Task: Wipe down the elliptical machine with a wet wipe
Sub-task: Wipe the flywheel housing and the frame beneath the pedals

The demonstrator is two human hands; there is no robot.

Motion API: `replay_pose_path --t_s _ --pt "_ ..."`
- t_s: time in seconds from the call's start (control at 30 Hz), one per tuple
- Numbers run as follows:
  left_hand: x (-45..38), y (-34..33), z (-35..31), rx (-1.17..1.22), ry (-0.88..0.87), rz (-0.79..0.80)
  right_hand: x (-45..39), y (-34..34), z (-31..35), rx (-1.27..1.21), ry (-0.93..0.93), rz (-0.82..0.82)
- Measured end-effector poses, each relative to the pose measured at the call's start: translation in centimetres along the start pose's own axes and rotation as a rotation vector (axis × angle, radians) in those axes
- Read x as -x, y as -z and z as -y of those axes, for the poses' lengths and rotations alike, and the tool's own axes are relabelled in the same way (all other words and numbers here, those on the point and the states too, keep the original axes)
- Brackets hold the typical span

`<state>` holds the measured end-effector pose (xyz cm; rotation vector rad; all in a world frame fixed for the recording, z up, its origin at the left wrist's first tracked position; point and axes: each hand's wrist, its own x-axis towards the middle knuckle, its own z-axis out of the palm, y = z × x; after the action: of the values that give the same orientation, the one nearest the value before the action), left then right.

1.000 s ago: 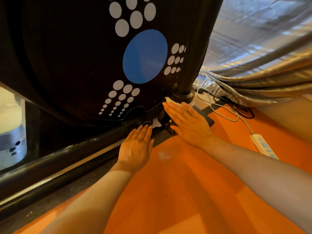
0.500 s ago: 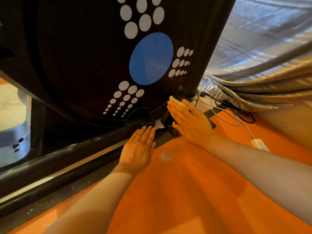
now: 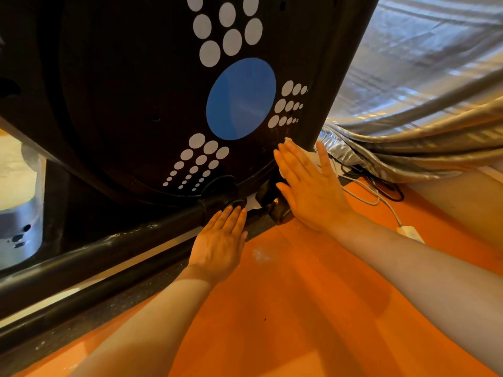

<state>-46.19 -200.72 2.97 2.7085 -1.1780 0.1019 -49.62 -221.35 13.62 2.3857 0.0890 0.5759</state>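
Note:
The elliptical machine's black flywheel housing (image 3: pixel 136 91), with a blue circle and white dots, fills the upper left of the head view. Its black base rail (image 3: pixel 109 248) runs along the floor. My right hand (image 3: pixel 307 186) lies flat with straight fingers, pressing a white wet wipe (image 3: pixel 310 156) against the foot of the black upright post (image 3: pixel 337 77). Only the wipe's edges show past my fingers. My left hand (image 3: pixel 220 240) rests flat, fingers straight, at the mat's edge beside the rail.
An orange mat (image 3: pixel 299 308) covers the floor under my arms. A silver cover (image 3: pixel 422 91) drapes at the right. Grey and black cables (image 3: pixel 373 191) and a white power strip (image 3: pixel 411 232) lie behind my right hand. A grey container (image 3: pixel 19 229) stands at far left.
My right hand with the wipe has slid up and away along the base of the post. The left hand has stayed in place. The camera has come closer.

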Motion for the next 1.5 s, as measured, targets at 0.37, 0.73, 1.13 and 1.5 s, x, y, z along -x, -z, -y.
replay_pose_path --t_s 0.37,0.73,1.13,1.5 --pt "0.5 0.1 0.4 0.042 -0.018 -0.010 4.9 -0.1 -1.2 -0.262 -0.123 0.142" --pt "0.3 -0.4 0.4 0.019 0.006 -0.054 2.5 1.2 1.1 -0.560 -0.470 0.199" --pt "0.2 -0.5 0.5 0.017 -0.002 -0.023 0.0 0.2 0.2 -0.730 -0.513 0.144" --pt "0.4 -0.4 0.6 -0.018 0.026 -0.018 3.4 1.3 2.3 -0.727 -0.397 0.121"
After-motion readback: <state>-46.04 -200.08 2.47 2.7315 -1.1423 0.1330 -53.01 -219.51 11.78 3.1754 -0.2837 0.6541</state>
